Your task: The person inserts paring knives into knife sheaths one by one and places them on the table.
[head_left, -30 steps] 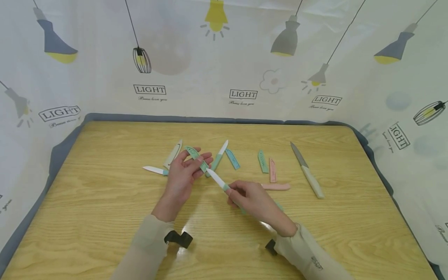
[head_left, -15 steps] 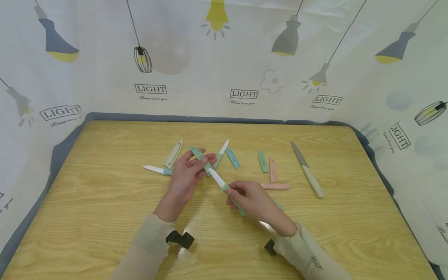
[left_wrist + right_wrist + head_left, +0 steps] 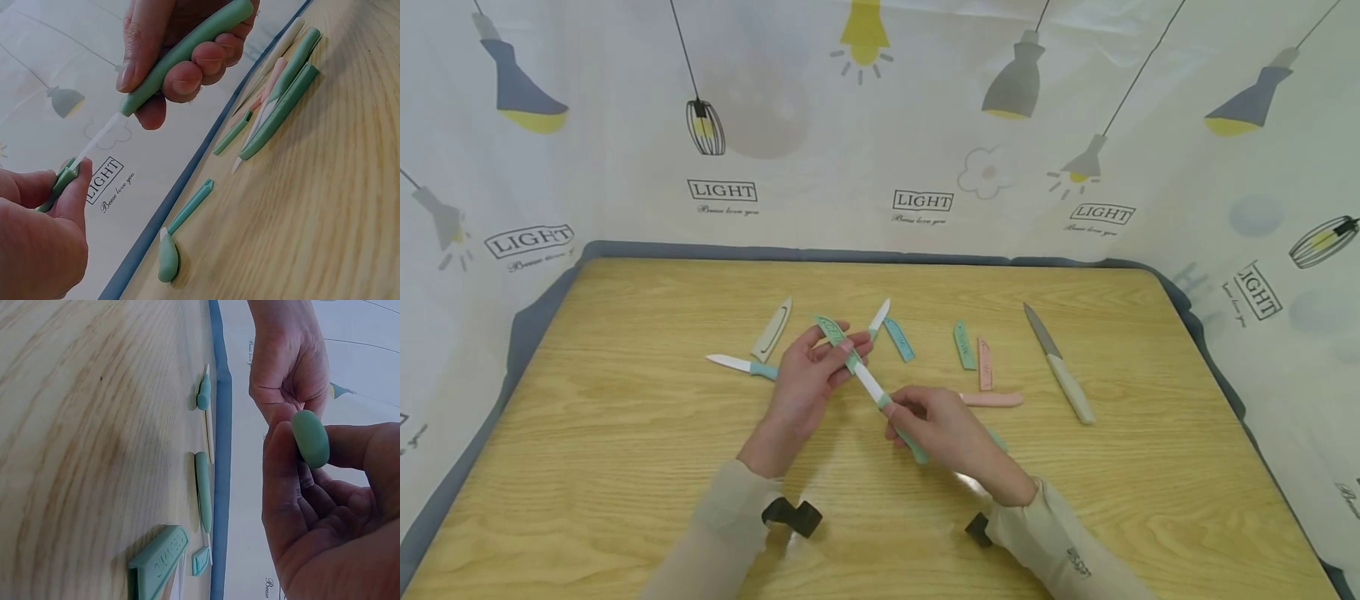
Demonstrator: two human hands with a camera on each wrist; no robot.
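My left hand (image 3: 805, 379) pinches a green knife sheath (image 3: 830, 329) between thumb and fingers, above the table. Its mouth faces the right hand. My right hand (image 3: 943, 425) grips a paring knife by its green handle (image 3: 194, 53). The knife's white blade (image 3: 869, 384) points up and left, with its tip inside the sheath's mouth and the rest of the blade bare. In the right wrist view the rounded butt of the handle (image 3: 310, 439) shows between thumb and fingers. Behind the left hand lies another green-handled knife (image 3: 881, 316), partly hidden.
On the wooden table (image 3: 625, 433) lie a blue-handled knife (image 3: 730, 362), a cream sheath (image 3: 772, 330), a blue sheath (image 3: 898, 340), a green sheath (image 3: 965, 346), a pink sheath (image 3: 985, 364), a pink handle (image 3: 994, 400) and a cream-handled knife (image 3: 1070, 388). More green pieces (image 3: 281, 115) lie below the right hand.
The left hand has moved slightly right with the sheath, which now covers the blade tip; less white blade shows than before. The right hand has stayed almost still.
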